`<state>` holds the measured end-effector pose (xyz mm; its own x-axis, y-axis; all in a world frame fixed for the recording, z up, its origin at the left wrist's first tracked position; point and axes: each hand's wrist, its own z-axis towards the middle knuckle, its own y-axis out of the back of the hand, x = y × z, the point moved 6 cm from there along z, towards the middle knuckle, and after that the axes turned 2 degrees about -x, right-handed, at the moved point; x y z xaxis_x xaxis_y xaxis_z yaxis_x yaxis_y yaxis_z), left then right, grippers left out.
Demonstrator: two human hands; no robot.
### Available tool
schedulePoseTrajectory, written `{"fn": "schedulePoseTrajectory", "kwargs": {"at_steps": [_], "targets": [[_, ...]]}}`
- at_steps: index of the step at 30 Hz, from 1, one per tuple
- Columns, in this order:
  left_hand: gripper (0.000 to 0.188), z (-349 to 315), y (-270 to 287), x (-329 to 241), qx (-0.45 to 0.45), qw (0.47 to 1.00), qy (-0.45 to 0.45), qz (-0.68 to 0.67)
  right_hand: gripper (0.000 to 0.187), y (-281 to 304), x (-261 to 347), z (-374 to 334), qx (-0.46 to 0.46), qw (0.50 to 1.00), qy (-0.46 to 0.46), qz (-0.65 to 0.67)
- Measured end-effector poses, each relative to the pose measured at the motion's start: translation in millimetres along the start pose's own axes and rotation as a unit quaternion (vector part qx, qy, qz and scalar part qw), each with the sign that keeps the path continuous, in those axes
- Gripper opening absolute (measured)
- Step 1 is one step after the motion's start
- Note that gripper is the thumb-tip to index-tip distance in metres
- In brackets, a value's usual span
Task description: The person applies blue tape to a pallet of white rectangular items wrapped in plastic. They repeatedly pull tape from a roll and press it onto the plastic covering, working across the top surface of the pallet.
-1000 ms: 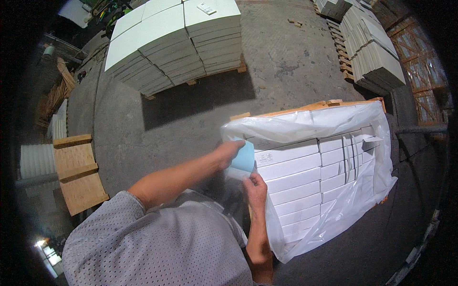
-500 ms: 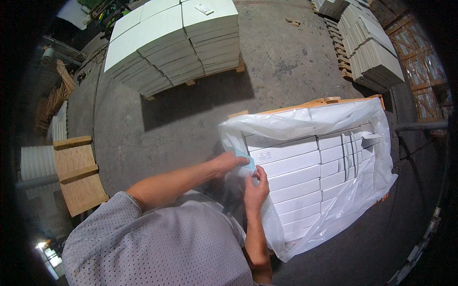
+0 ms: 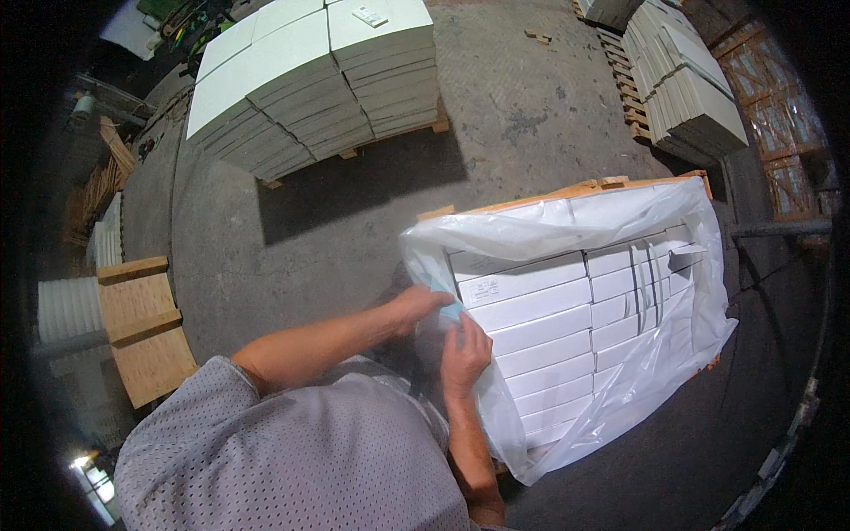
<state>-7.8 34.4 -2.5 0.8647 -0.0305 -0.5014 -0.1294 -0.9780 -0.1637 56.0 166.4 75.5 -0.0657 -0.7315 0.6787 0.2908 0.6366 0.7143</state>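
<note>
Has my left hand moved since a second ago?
Yes. Judged against the label on the white box, your left hand has moved lower in the picture, toward your body.

The scene is being viewed from the person's own head, through the left of two wide fisheye cameras worn side by side. The lens is being aimed downward and forward, over the grey shirt (image 3: 301, 451) behind the hands (image 3: 465, 358), and the hands are being seen from above at close range, near the middle. The floor (image 3: 518, 146) beyond the hands is being taken in from farther off.
</note>
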Motion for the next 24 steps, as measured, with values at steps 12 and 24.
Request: {"fn": "schedulePoseTrajectory", "kwargs": {"at_steps": [12, 24], "targets": [[0.036, 6, 0, 15, -0.054, 0.992, 0.081, -0.085, 0.013, 10, -2, -2, -0.054, 0.998, 0.014, 0.023], [0.04, 33, 47, 43, -0.058, 0.997, 0.048, -0.001, 0.032, 24, -149, 38, 0.165, 0.969, -0.175, -0.063]]}}
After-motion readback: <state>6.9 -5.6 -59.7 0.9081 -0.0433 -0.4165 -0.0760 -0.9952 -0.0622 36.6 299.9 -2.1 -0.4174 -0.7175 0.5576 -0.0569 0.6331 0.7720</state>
